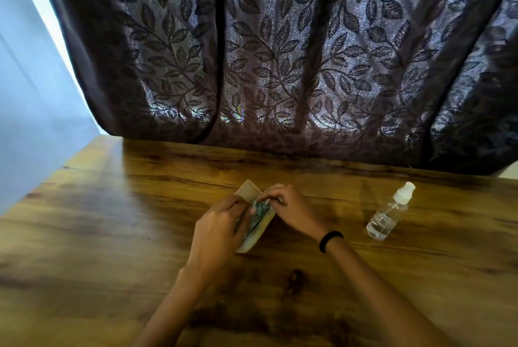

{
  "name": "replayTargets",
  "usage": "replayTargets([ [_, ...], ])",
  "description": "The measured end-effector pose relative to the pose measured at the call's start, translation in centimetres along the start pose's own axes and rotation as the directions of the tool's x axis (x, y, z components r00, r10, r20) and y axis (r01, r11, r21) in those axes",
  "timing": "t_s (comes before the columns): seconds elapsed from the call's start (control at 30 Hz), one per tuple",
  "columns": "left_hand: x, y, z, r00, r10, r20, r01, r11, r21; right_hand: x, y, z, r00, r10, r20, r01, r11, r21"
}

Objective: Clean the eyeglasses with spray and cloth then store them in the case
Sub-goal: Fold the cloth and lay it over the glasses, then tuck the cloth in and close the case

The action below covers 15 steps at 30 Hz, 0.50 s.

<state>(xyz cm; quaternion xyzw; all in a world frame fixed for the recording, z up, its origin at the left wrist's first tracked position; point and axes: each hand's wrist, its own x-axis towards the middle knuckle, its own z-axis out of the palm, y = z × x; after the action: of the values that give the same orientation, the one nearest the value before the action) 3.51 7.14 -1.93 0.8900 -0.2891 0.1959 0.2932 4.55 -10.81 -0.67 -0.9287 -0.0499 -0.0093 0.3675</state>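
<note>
A beige eyeglass case (pixel 249 188) lies open on the wooden table (pixel 112 220), its flap raised at the far end. Inside it shows something greenish (pixel 259 213), a cloth or the glasses; I cannot tell which. My left hand (pixel 218 230) covers the case's left side with curled fingers that reach into it. My right hand (pixel 288 206) is at the case's right edge, its fingertips pinching the greenish contents near the top. A clear spray bottle (pixel 388 213) with a white nozzle stands apart to the right.
A dark leaf-patterned curtain (pixel 280 66) hangs along the table's far edge. A pale wall (pixel 33 94) is at the left. A black band sits on my right wrist (pixel 330 240).
</note>
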Motion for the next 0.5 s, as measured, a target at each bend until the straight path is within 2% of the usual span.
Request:
replayTargets([
  [0.13,1.5,-2.0,-0.8,0.985,-0.149,-0.092,0.145,0.989,-0.042,-1.1,0.5,0.4,0.989,0.078,-0.127,-0.058,0.987,0.149],
  [0.2,2.3,-3.4,-1.1,0.945,-0.323,0.056,0.327,0.942,-0.081,-1.6,0.8,0.6,0.977,0.101,-0.189,-0.072,0.985,0.156],
  [0.27,3.2,-4.2,-1.5,0.805,-0.473,0.357,0.544,0.829,-0.129,-1.9,0.9,0.9,0.972,0.116,-0.204,-0.083,0.983,0.162],
  [0.33,3.7,-4.4,-1.6,0.678,-0.492,0.547,0.68,0.701,-0.213,-2.2,0.9,1.1,0.97,0.123,-0.209,-0.088,0.981,0.171],
  [0.4,3.9,-4.1,-1.9,0.618,-0.482,0.621,0.751,0.594,-0.287,-2.2,0.9,1.3,0.968,0.13,-0.216,-0.093,0.98,0.174],
  [0.5,3.7,-3.9,-2.2,0.581,-0.448,0.68,0.786,0.527,-0.323,-2.4,1.1,1.3,0.965,0.144,-0.221,-0.097,0.972,0.213],
])
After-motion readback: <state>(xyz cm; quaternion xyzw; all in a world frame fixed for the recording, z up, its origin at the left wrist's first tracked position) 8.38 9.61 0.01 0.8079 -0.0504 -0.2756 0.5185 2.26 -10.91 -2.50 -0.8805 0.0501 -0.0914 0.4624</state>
